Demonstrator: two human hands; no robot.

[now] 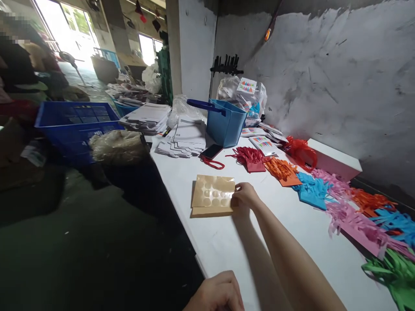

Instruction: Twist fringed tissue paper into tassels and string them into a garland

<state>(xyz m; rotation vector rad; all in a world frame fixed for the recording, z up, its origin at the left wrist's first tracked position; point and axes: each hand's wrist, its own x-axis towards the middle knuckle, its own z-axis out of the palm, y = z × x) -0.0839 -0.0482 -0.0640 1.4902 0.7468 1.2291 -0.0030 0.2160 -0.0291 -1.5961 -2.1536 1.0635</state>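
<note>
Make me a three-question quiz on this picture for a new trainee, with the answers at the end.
1. Multiple choice: the fingers of the right hand are at the edge of which thing?
A) the blue bag
B) the tan sheet with clear round spots
C) the phone

2. True or false: the left hand is touching that same sheet.

3. Fill in the blank: on the table, the fringed bundle just to the right of the red fringed bundle is ____ in colour.

Key:
1. B
2. False; the left hand is apart from it, at the bottom of the picture.
3. Orange
</note>
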